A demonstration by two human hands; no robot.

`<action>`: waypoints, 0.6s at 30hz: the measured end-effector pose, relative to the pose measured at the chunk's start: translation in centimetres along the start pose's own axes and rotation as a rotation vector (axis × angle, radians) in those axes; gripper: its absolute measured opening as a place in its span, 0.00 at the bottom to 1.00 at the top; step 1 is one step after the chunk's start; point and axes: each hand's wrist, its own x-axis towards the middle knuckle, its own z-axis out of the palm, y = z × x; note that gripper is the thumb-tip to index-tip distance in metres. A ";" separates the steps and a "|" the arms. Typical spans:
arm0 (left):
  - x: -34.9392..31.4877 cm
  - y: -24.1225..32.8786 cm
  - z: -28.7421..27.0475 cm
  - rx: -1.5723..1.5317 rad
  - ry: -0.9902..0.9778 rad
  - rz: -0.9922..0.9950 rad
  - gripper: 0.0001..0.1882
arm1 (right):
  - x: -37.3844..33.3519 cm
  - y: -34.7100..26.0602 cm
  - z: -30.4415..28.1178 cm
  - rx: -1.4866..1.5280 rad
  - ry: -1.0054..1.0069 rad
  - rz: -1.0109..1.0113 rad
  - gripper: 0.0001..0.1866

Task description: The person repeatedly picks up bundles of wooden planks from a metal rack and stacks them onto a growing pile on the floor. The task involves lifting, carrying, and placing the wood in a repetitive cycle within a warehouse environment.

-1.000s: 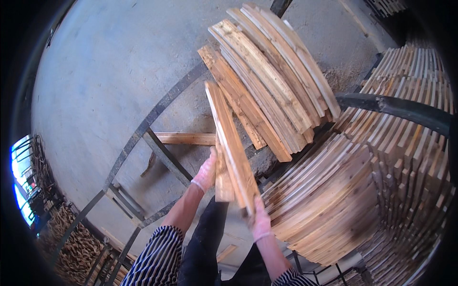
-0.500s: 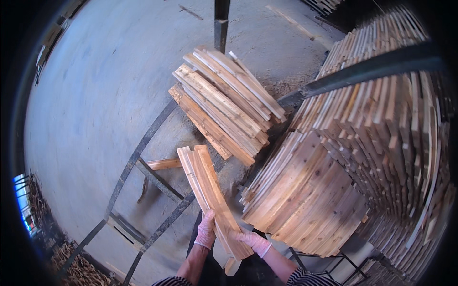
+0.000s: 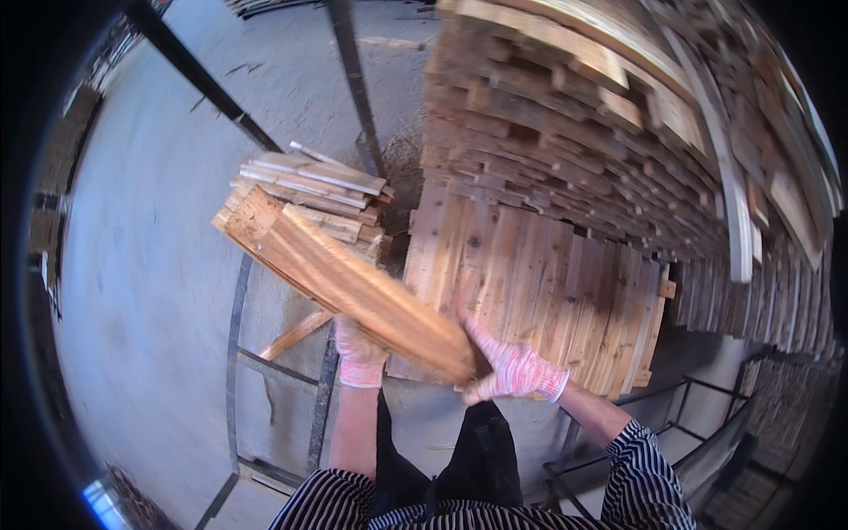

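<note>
My gloved hands, left hand (image 3: 360, 352) and right hand (image 3: 512, 371), clasp the plank bundle (image 3: 340, 278) at its near end. Its long axis runs toward ten o'clock.

Planks held before a tall timber stack
Plank bundle (image 3: 340, 283) lies across both hands – left hand (image 3: 360, 353) beneath, right hand (image 3: 512, 371) at its near end; small plank pile (image 3: 314, 190) behind, tall stack (image 3: 609, 159) right

Both gloved hands — left hand (image 3: 360, 353), right hand (image 3: 512, 371) — grip plank bundle (image 3: 344, 283).
</note>
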 end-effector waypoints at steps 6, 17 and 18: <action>1.7 -9.1 4.6 1.002 -0.592 -0.180 0.34 | 3.8 13.8 0.5 0.163 0.700 -0.227 0.66; -6.0 -23.2 12.5 0.437 -0.330 -0.506 0.26 | -7.9 22.4 7.4 0.326 1.124 -0.131 0.65; -6.7 -25.9 12.9 0.510 -0.245 -0.539 0.29 | -8.3 24.1 8.8 0.436 1.157 -0.079 0.58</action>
